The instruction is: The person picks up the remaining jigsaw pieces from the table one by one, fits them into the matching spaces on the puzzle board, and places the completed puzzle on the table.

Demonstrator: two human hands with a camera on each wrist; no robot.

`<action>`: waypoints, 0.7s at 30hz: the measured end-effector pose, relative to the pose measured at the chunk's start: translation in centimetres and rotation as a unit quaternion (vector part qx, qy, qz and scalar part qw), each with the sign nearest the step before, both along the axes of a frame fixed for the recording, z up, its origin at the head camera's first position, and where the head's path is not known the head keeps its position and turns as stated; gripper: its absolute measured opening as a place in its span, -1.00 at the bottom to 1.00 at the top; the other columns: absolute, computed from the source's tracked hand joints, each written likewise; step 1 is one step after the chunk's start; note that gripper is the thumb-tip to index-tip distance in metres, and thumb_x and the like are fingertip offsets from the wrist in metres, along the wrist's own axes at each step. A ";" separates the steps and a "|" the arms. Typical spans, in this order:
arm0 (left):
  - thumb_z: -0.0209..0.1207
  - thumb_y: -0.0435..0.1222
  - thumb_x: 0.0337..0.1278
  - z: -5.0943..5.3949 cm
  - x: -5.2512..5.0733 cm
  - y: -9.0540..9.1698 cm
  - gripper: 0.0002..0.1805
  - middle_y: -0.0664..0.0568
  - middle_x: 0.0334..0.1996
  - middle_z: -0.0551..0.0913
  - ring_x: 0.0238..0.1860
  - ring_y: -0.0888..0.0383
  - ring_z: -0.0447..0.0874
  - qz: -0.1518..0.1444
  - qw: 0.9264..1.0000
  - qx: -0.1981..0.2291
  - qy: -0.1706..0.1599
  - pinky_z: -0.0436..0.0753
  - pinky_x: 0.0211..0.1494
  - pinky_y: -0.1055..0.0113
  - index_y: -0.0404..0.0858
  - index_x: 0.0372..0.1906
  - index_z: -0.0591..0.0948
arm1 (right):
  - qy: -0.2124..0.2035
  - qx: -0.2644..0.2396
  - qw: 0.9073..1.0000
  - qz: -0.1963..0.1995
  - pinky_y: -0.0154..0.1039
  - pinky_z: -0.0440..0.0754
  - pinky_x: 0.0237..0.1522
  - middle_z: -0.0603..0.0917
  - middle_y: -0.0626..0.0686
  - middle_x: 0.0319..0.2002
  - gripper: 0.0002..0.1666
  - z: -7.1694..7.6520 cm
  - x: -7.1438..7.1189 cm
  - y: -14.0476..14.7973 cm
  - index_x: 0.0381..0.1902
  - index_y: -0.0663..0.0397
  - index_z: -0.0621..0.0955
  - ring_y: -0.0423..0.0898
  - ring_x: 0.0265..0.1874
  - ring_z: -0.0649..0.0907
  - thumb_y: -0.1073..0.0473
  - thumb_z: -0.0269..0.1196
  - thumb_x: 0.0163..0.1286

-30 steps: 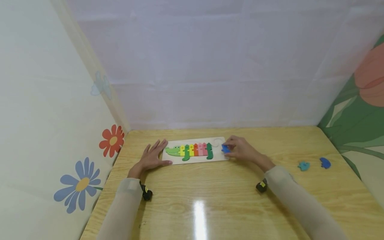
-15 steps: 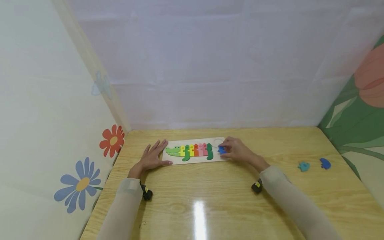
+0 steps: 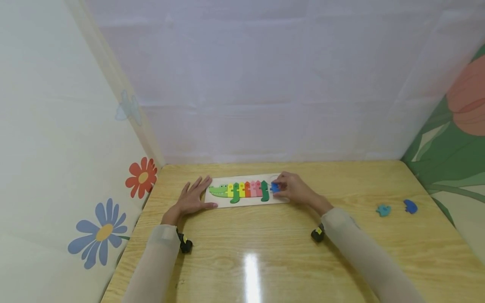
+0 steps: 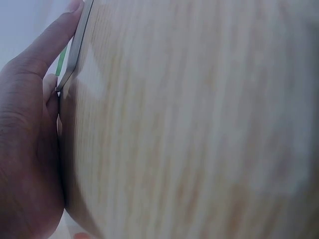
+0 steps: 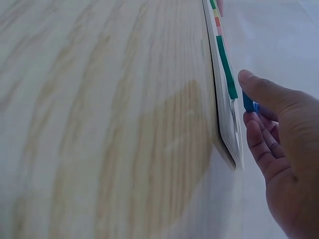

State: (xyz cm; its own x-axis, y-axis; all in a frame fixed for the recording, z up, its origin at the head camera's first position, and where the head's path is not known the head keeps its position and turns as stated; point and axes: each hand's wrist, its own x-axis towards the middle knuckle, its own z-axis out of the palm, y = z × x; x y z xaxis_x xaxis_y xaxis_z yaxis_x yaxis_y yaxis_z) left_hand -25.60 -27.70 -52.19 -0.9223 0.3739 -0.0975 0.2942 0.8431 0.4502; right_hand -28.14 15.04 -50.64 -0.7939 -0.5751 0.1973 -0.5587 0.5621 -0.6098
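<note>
A pale board [image 3: 248, 203] lies on the table with a crocodile puzzle on it: a light green head [image 3: 218, 191], yellow, green, orange and pink pieces, and a dark green leg piece [image 3: 265, 191]. My left hand [image 3: 191, 200] rests with spread fingers at the board's left end; in the left wrist view its thumb [image 4: 47, 45] touches the board's edge. My right hand [image 3: 295, 189] pinches a blue piece [image 3: 274, 187] close to the right of the dark green leg. In the right wrist view the blue piece [image 5: 248, 102] stands between thumb and fingers, slightly off the board [image 5: 225, 119].
On the table [image 3: 227, 244] to the right lie a teal piece [image 3: 383, 210] and a dark blue curved piece [image 3: 411, 206]. A pale wall [image 3: 242, 84] stands behind the table, with flower-patterned sheets at the left and right.
My right hand has moved left over the board with the blue piece, from its right end to beside the dark green leg. My left hand has stayed in place.
</note>
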 end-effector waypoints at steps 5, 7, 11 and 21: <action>0.38 0.25 0.19 -0.1 -0.1 0.0 0.22 -0.08 0.74 -0.05 0.73 -0.20 -0.23 0.001 1.000 -0.001 0.001 -0.33 0.65 -0.32 -0.19 0.74 0.02 | -0.021 0.001 1.000 -0.011 -0.29 0.70 -0.13 0.69 0.01 -0.15 -0.50 0.1 -0.2 -0.4 0.13 0.26 0.76 -0.18 -0.23 0.64 0.17 0.58 0.27; 0.38 0.24 0.20 -0.2 -0.1 -0.1 0.22 -0.07 0.74 -0.05 0.73 -0.19 -0.24 0.002 1.000 -0.001 0.001 -0.34 0.65 -0.31 -0.18 0.74 0.02 | -0.024 0.001 1.000 -0.012 -0.30 0.70 -0.13 0.69 0.01 -0.15 -0.49 0.2 -0.2 -0.5 0.13 0.26 0.76 -0.18 -0.23 0.64 0.17 0.58 0.27; 0.38 0.24 0.19 -0.2 -0.1 -0.1 0.22 -0.09 0.74 -0.04 0.73 -0.20 -0.23 0.001 1.000 -0.001 0.003 -0.33 0.65 -0.32 -0.19 0.74 0.03 | -0.026 0.000 1.000 -0.008 -0.31 0.69 -0.15 0.69 0.02 -0.16 -0.49 0.2 -0.3 -0.7 0.13 0.28 0.75 -0.17 -0.24 0.64 0.18 0.58 0.27; 0.38 0.26 0.18 -0.3 -0.1 -0.1 0.22 -0.07 0.74 -0.04 0.73 -0.19 -0.23 0.003 1.000 0.000 0.001 -0.33 0.65 -0.31 -0.18 0.74 0.03 | -0.024 0.015 1.000 0.000 -0.32 0.67 -0.18 0.69 0.02 -0.16 -0.46 0.1 -0.7 -1.2 0.14 0.29 0.75 -0.18 -0.25 0.63 0.14 0.58 0.27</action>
State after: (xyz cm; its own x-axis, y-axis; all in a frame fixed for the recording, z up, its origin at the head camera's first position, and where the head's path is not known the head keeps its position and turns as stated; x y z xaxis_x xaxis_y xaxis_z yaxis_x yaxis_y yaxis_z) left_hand -25.69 -27.80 -52.44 -0.9249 0.3682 -0.0946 0.2902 0.8445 0.4501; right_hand -28.81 13.87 -50.58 -0.8027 -0.5794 0.1416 -0.5285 0.5809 -0.6191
